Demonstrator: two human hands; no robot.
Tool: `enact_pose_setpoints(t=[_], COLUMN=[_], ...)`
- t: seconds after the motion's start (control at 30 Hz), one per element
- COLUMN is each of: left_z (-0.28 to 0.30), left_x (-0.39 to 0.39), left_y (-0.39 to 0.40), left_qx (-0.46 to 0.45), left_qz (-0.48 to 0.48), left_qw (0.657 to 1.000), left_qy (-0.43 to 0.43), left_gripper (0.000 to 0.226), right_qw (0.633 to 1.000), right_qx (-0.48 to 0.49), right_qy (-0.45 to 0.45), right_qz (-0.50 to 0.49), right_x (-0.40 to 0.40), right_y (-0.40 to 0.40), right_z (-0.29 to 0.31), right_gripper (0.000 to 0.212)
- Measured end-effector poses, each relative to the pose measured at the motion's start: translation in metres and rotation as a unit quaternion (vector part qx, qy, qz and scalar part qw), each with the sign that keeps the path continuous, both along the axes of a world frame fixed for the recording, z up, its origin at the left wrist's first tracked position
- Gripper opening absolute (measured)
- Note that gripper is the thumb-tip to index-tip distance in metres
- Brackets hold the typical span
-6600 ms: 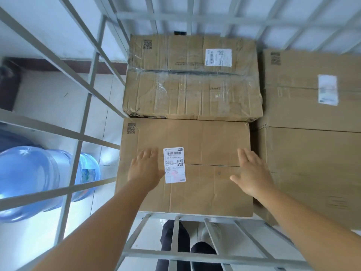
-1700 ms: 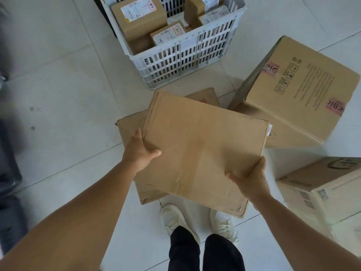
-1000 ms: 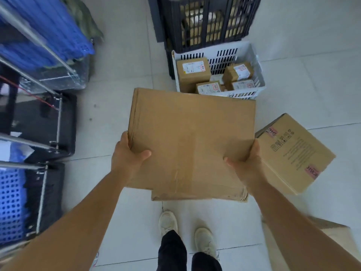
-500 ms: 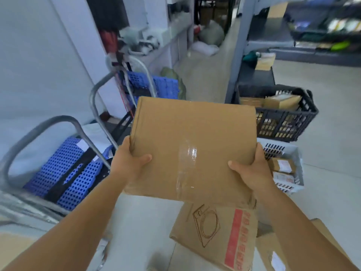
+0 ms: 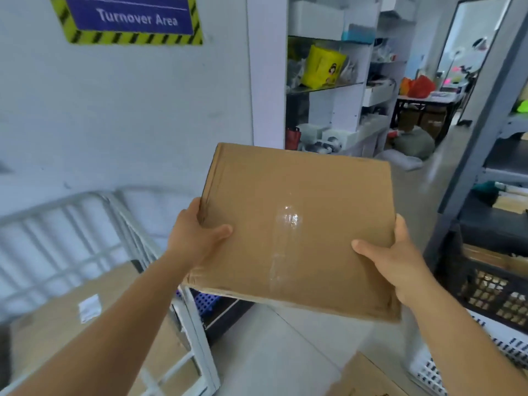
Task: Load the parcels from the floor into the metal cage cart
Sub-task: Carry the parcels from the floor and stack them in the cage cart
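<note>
Fingers of the left hand [image 5: 197,238] and right hand [image 5: 400,261] grip the box's [image 5: 297,224] side edges, keeping it flat for the cart [image 5: 120,212].

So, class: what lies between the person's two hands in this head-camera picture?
In the head view, the flat cardboard parcel spans the whole stretch: the left hand grips its left edge and the right hand its right edge, thumbs on top.
</note>
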State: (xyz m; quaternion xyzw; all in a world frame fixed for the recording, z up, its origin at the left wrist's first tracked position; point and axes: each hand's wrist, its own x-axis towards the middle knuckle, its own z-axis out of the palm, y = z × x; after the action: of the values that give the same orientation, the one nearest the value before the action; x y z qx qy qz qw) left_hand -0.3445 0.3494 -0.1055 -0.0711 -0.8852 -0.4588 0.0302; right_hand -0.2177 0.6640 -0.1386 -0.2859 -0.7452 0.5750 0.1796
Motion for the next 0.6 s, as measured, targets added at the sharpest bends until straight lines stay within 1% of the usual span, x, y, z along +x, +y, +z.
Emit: enact_pose_setpoints(t=[0.13,0.23,0.27,0.33,0.4,0.47,0.6], left_z=[0.04,0.063,0.069,0.077,0.082,0.085,0.088], left_x=[0.006,0.014,0.018,0.029,0.04,0.053,0.078], left_y=[-0.081,-0.146,-0.169,-0.213,-0.257,-0.3,-0.378], left_qx=[0.026,0.045,0.049,0.057,0.063,0.067,0.065], left_qz=[0.035,0.063,0.073,0.093,0.116,0.142,0.194], left_qw=[0.999,0.996,0.995,0.992,0.989,0.985,0.975], left_qy=[0.029,0.048,0.053,0.057,0.061,0.07,0.082], left_gripper=[0.094,0.079,0.077,0.081,0.091,0.092,0.073], right_qw=[0.998,0.995,0.993,0.989,0.985,0.98,0.973], right_qx=[0.005,0.009,0.01,0.011,0.02,0.025,0.034], right_qy=[0.032,0.055,0.06,0.07,0.079,0.085,0.066], right_qz=[0.048,0.085,0.1,0.129,0.153,0.176,0.22], right_x=[-0.024,-0.035,-0.037,-0.042,-0.045,-0.05,-0.061], right_y=[-0.07,-0.129,-0.149,-0.189,-0.231,-0.273,-0.352], right_z=[0.039,0.064,0.072,0.085,0.094,0.099,0.096], right_gripper=[0.092,0.09,0.087,0.082,0.076,0.071,0.077])
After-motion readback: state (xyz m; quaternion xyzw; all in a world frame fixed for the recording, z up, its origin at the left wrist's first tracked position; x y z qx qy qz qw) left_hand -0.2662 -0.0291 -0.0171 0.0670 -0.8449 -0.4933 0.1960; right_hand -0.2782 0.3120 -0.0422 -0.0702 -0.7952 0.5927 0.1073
